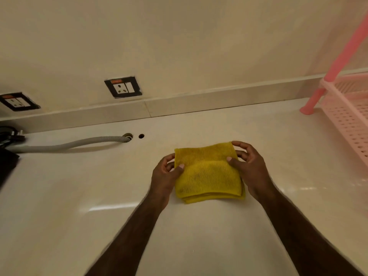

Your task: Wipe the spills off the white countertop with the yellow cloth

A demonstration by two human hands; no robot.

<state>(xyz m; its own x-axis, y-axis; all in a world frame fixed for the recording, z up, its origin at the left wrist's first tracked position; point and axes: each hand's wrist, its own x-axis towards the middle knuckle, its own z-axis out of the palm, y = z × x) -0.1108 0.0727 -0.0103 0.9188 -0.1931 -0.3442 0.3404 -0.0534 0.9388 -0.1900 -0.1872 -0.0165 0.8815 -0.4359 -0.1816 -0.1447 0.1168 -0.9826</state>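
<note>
A folded yellow cloth (209,173) lies in the middle of the white countertop (79,196), in several layers. My left hand (166,176) pinches its left edge between thumb and fingers. My right hand (248,166) holds the right edge, with the thumb on top and the fingertips at the far right corner. I see no clear spill on the glossy surface, only light reflections.
A grey corrugated hose (69,144) runs from a hole at the back of the counter to the left, beside a second small hole (141,136). A dark object (8,154) sits at the far left. A pink plastic rack (346,110) stands at the right. Two wall sockets are above the backsplash.
</note>
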